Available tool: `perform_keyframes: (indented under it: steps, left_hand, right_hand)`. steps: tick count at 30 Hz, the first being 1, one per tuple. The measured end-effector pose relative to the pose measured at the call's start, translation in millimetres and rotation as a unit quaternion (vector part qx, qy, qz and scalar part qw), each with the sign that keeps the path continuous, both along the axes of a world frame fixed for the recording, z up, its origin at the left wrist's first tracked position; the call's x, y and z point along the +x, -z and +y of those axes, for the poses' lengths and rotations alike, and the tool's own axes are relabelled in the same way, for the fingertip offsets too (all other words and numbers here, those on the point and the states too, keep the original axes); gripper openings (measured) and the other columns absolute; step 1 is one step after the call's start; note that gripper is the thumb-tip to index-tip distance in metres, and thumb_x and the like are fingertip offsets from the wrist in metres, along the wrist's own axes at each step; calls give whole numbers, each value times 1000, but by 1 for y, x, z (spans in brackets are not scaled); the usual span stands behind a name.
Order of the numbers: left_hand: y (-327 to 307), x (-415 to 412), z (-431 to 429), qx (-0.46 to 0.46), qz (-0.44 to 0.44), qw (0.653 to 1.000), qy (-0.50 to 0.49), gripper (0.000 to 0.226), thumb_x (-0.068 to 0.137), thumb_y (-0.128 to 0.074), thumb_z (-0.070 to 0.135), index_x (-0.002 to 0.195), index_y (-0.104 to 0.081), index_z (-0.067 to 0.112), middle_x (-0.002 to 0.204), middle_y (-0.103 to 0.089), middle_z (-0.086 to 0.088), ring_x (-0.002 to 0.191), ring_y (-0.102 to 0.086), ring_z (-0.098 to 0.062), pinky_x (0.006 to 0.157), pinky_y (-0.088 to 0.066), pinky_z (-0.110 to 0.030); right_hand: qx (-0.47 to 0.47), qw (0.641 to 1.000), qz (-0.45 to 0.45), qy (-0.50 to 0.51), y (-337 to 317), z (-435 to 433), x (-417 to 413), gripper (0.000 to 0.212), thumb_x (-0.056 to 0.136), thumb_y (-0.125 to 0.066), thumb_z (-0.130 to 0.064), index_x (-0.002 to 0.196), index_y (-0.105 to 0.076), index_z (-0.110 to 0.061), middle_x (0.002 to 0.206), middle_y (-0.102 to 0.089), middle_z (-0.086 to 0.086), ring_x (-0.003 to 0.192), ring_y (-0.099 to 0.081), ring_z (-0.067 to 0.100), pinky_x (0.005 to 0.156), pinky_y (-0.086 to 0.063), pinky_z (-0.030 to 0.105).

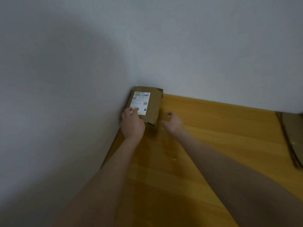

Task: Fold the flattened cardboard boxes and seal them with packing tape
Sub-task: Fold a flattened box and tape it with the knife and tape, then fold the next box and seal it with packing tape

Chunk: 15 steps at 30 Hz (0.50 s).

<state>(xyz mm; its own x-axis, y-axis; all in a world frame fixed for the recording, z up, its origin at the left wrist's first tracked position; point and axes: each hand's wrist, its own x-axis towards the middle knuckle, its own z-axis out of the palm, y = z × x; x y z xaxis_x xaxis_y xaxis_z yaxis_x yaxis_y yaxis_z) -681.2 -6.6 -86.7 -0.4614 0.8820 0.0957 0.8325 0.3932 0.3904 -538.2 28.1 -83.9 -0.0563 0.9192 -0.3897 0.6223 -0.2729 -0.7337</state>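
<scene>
Print on the white shipping label [140, 102] of the brown cardboard box [152, 108] is way too blurry and small to read. The left grip [132, 123] covers the label's near-left corner and the box corner under it, so can't tell if it's actually clamping or just resting there. The right grip [173, 122] is smeared, fingers [169, 114] hard to make out. Far right of that grip, a flat brown cardboard stack [290, 138] gets chopped by the frame edge. Both forearms [114, 169] run off the bottom.

The left forearm [113, 167] and right forearm [213, 161] stretch forward, bare, drawing closer toward the wrists. The left hand [132, 123] lies palm down, fingers slightly bent. The right hand [174, 122], blurred, seems loosely curled, holding nothing.
</scene>
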Motion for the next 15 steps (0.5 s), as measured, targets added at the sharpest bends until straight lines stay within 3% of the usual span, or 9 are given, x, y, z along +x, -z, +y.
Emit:
perform_keyframes:
  steps: [2, 5, 15]
  left_hand:
    - [-5, 21, 3, -17, 63, 996, 66, 47, 92, -56, 19, 138, -46, 18, 143, -38, -8, 131, -35, -25, 101, -43, -37]
    - [-14, 59, 10, -41, 98, 984, 147, 51, 90, -58, 22, 139, -42, 18, 146, -34, -9, 133, -31, -25, 104, -37, -37]
    - [-34, 212, 0, -60, 110, 947, 295, 53, 92, -55, 21, 142, -37, 17, 150, -27, -7, 137, -26, -24, 104, -32, -36]
  right_hand:
    - [47, 992, -111, -35, -1, -4, 24, 56, 95, -57, -29, 145, -33, -17, 143, -41, 10, 121, -49, 28, 94, -48, 40]
    - [83, 974, -201, -61, -9, -12, 61, 55, 96, -55, -31, 145, -33, -19, 146, -36, 9, 132, -36, 31, 105, -37, 41]
    - [118, 954, -277, -9, -44, -56, 208, 51, 97, -52, -28, 144, -34, -18, 148, -31, 9, 136, -30, 30, 107, -36, 41]
